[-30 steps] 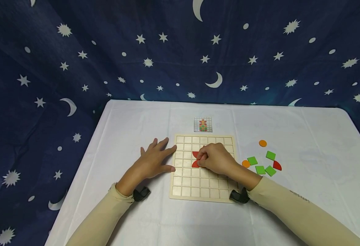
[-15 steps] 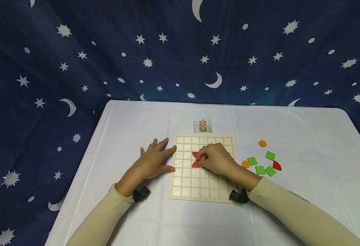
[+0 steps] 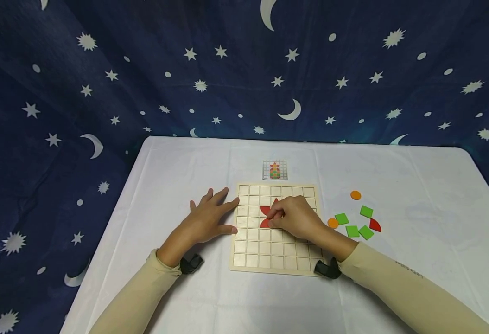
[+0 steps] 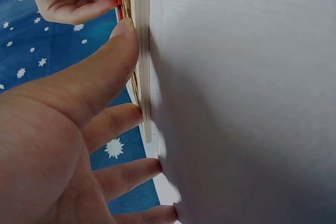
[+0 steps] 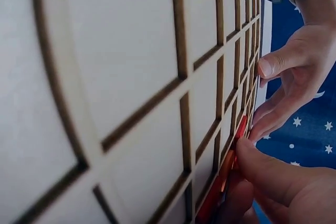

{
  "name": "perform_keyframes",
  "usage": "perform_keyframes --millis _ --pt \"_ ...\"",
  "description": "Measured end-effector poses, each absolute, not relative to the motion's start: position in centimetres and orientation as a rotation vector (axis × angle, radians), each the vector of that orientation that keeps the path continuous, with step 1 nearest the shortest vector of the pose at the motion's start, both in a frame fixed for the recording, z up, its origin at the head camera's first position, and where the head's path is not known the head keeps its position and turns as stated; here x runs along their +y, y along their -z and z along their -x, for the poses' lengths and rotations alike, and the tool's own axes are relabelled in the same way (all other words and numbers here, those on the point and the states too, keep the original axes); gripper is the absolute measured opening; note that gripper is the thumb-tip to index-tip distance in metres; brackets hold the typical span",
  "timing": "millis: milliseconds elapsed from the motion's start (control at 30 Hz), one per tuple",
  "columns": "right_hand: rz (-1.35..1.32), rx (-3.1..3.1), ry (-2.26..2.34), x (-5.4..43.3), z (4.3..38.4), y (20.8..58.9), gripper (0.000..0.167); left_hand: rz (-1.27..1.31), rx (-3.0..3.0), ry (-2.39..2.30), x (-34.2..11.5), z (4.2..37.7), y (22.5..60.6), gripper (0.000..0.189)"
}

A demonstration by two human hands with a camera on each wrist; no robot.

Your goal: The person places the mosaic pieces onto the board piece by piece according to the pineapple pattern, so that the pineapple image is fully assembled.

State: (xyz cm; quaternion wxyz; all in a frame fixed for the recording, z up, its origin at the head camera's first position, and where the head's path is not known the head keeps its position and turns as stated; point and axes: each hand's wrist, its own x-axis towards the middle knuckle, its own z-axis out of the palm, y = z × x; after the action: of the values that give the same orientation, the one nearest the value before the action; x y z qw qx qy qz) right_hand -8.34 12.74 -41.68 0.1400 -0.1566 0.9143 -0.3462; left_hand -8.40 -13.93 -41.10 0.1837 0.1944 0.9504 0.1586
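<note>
My right hand [image 3: 299,217] is over the middle of a pale wooden grid board [image 3: 252,260], thumb and forefinger brought together. In the right wrist view, an orange tile [image 5: 227,165] shows between those fingertips, low in the grid and mostly hidden. The thumb tip is right at a red quarter-round piece [image 5: 241,125]. Two red quarter-rounds, one upper [image 3: 265,210] and one lower [image 3: 265,223], lie left of the fingertips, and a red triangle [image 3: 276,201] shows above them. My left hand [image 3: 208,218] has its fingers spread, with thumb and forefinger against the board's left edge.
Right of the board lie several green squares [image 3: 352,231], an orange disc [image 3: 355,195], another beside the greens, and a red quarter-round [image 3: 375,225]. A small pattern card [image 3: 275,170] lies beyond the board. A starry curtain [image 3: 227,69] hangs behind the white table [image 3: 177,162].
My right hand has shifted very slightly, showing more of the red triangle above its fingers. The left hand stays at the board's edge, and the loose pieces have stayed put.
</note>
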Motion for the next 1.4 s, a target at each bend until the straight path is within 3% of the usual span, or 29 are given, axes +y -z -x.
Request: perform_keyframes --millis 333,633,1033,1400 --pt "0.478 2.654 1.066 14.2 8.3 41.1 0.011 -0.556 2.676 -0.438 -14.1 8.4 41.2 0.079" --pt "0.412 2.699 1.076 19.8 8.0 40.1 0.012 -0.558 2.679 -0.435 -14.0 8.4 41.2 0.078" --pt "0.486 3.006 0.74 28.3 7.1 39.0 0.02 -0.559 2.685 -0.448 -14.0 8.4 41.2 0.079" --pt "0.5 2.921 0.618 30.6 6.6 40.6 0.028 -0.548 2.688 -0.436 -13.8 8.4 41.1 0.078"
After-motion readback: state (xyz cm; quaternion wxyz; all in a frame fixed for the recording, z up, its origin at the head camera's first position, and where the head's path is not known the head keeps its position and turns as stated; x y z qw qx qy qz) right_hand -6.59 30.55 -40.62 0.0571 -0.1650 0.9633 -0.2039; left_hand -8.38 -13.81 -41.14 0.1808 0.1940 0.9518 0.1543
